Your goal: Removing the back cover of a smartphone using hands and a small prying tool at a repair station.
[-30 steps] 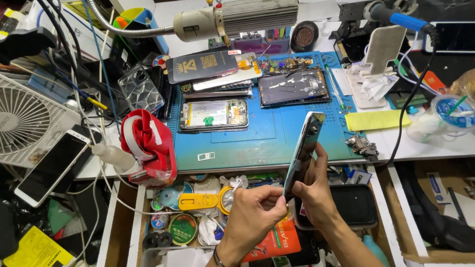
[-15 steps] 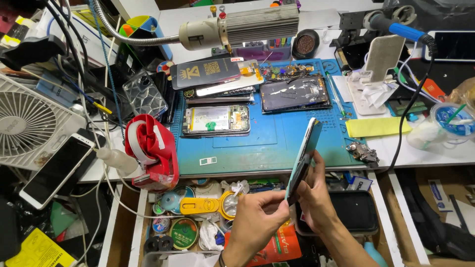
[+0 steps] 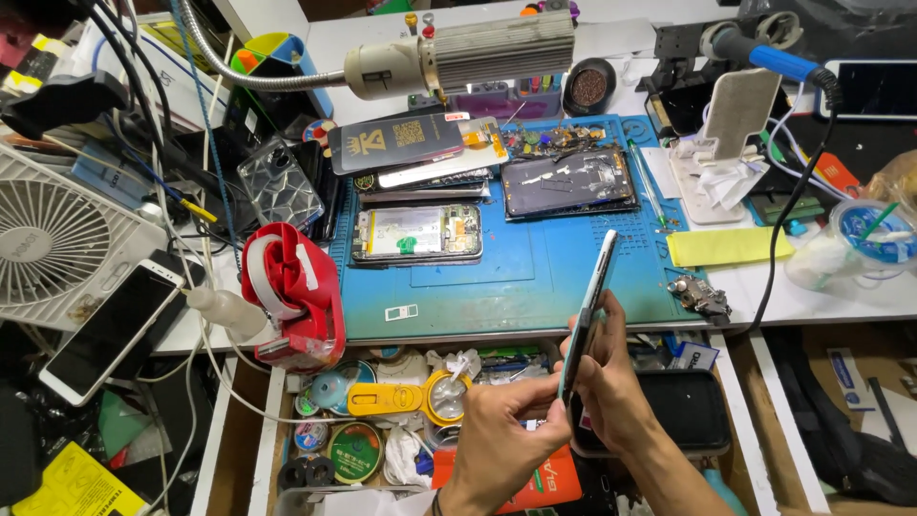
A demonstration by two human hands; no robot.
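I hold a slim phone (image 3: 590, 306) edge-on and upright over the front edge of the blue work mat (image 3: 535, 272). My right hand (image 3: 611, 382) grips it from behind, near its lower half. My left hand (image 3: 506, 444) pinches its lower edge from the left. On the mat behind lie an opened phone body (image 3: 415, 232) showing its insides and a dark cracked screen panel (image 3: 568, 182). A stack of phone panels (image 3: 420, 153) lies at the mat's far left.
A red tape dispenser (image 3: 291, 291) stands at the mat's left. An open drawer (image 3: 382, 420) below holds tins, a yellow tool and scraps. A white fan (image 3: 57, 244) and a white phone (image 3: 110, 330) are at left. A lamp (image 3: 478, 53) hangs above. A soldering iron (image 3: 764, 57) is at the far right.
The phone and both hands have stayed near the mat's front edge, with only a slight shift; the left hand has slid a little lower on the phone.
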